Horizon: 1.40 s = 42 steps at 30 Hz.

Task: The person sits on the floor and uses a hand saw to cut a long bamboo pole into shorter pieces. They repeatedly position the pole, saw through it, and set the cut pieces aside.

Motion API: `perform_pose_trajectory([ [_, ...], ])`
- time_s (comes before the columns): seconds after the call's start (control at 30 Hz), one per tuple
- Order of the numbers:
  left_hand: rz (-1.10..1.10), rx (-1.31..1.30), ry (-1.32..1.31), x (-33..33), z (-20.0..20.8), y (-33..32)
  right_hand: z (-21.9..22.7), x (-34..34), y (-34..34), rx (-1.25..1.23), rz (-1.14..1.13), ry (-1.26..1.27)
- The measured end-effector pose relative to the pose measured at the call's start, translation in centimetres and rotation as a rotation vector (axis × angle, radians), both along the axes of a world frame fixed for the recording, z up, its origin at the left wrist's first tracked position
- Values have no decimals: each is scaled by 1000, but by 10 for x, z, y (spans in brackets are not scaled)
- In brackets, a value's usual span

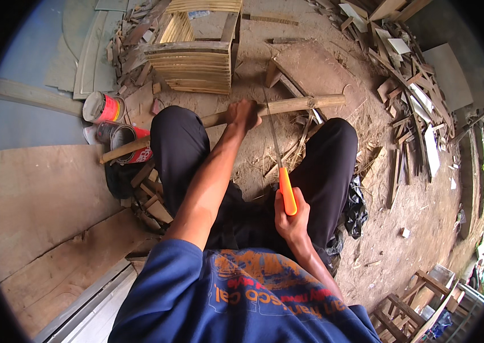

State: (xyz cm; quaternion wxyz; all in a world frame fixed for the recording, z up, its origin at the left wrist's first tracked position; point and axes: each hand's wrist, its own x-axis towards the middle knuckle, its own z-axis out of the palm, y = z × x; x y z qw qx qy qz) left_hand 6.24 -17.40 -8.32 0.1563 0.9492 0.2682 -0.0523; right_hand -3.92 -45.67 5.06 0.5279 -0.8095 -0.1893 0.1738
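My left hand [244, 115] is closed around a long, rough wooden pole [304, 104] lying crosswise in front of me. Part of the pole is hidden by my left knee, and its left end shows again beside the paint cans. In my right hand [292, 216] is a handsaw [287, 191] with an orange handle, held between my knees. Its narrow blade points away from me and crosses the pole just right of my left hand. How deep the blade sits in the wood, I cannot tell.
A slatted wooden crate [191, 71] stands beyond the pole. Red-labelled cans [103, 107] sit at the left, near a plywood sheet [47, 194]. Scrap wood [410, 103] is heaped at the right, and a wooden frame [407, 311] stands at the lower right.
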Motion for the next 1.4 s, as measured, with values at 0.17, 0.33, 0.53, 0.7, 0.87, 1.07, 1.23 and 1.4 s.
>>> perform_pose_trajectory([
  [0.17,40,-71,59,-4,14,-5,3,0,-1,8,91,-21],
  [0.33,20,-1,49,-2,21,-6,3,5,-5,61,44,-94],
  [0.53,16,-60,61,1,9,-1,0,11,0,-40,57,-16],
  [0.7,22,-26,39,2,6,-1,-1,13,5,66,21,-91],
  [0.87,32,-1,5,-4,12,-4,7,13,8,-61,86,-61],
  [1.07,5,-93,116,-3,13,-3,9,24,18,166,35,-83],
  [1.23,-12,-22,47,-1,11,0,6,19,13,41,58,-74],
  [1.4,44,-70,60,-2,11,-3,4,16,11,109,48,-25],
])
